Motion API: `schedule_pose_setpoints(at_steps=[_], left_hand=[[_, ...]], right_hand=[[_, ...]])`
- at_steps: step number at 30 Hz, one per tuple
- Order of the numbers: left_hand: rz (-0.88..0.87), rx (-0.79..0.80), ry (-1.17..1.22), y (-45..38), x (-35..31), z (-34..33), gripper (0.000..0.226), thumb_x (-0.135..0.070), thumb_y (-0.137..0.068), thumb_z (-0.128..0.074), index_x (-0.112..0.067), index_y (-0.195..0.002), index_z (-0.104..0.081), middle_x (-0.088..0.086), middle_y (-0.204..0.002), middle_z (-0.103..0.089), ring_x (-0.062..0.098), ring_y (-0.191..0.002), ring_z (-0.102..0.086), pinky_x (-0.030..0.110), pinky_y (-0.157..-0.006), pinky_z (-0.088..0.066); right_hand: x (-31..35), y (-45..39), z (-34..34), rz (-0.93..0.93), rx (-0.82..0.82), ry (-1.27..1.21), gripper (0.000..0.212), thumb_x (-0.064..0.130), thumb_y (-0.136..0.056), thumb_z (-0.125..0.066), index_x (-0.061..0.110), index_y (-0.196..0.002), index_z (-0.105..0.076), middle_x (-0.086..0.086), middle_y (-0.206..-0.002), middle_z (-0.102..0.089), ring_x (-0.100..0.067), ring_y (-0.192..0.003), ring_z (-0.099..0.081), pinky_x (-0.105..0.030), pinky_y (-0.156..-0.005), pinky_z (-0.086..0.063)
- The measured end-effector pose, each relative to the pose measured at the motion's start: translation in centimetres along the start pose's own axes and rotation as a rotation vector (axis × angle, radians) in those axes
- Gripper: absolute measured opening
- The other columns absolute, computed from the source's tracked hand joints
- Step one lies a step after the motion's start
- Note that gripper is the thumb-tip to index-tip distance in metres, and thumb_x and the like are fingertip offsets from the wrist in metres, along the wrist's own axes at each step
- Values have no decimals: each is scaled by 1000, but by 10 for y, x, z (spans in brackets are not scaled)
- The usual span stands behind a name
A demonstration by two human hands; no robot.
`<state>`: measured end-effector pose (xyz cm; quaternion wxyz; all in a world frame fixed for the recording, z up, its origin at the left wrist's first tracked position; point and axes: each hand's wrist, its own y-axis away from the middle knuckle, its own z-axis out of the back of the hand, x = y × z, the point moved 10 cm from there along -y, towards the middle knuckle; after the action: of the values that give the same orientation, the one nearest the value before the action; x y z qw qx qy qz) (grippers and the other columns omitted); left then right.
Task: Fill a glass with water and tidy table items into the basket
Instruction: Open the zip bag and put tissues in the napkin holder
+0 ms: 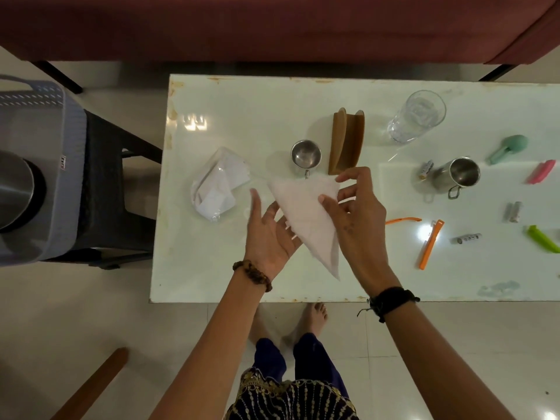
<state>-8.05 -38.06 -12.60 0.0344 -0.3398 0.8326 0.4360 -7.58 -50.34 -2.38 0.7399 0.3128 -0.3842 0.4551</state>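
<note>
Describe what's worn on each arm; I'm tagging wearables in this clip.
Both forearms are bare, with no sleeves. The left wrist carries a brown beaded bracelet. The right wrist carries a thick black band with loose thread ends hanging. No rings or watch are visible.

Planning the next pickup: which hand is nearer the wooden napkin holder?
Right. The right hand, pinching the napkin, sits just below the wooden napkin holder; the left hand lies farther down-left.

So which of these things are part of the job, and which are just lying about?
Part of the job:
- folded napkin, between left hand and right hand
- glass
- basket on the stool
- steel cups, clips, batteries on the table

Lying about:
- sofa
- floor
</note>
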Motion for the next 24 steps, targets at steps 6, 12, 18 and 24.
schedule_pose_setpoints(at_steps=[6, 12, 18, 24], left_hand=[[-181, 65, -283, 15, -19, -12, 81, 8, -84, -52, -44, -138, -21, 6, -126, -55, 25, -114, -56, 36, -79, -57], [-170, 149, -475, 12, -32, -50, 42, 4, -87, -50, -24, -119, -55, 7, -133, -49, 28, -119, -51, 33, -83, -56], [-108, 199, -520, -26, -22, -94, 36, -4, -89, -50, -12, -124, -52, 9, -127, -52, 21, -106, -56, 21, -71, -57], [-114, 152, -538, -74, -14, -129, 38, -26, -96, -42, -22, -134, -43, 1, -140, -47, 14, -125, -47, 26, -92, -44]], right_hand=[[13, 11, 6, 48, 30, 107, 33, 13, -96, -48, 19, -129, -52, 2, -105, -56, -10, -85, -51, -22, -78, -48], [6, 12, -1, -88, 271, 137, 49, 11, -91, -56, 17, -138, -42, -12, -132, -52, -13, -100, -49, -11, -82, -43], [12, -16, 13, 23, 368, 593, 72, 17, -93, -49, 19, -149, -4, -9, -147, -33, -29, -103, -59, -34, -83, -50], [-5, -68, 19, 124, 320, 852, 76, 9, -91, -48, 10, -149, 1, -15, -151, -24, -18, -60, -44, -23, -57, -36]])
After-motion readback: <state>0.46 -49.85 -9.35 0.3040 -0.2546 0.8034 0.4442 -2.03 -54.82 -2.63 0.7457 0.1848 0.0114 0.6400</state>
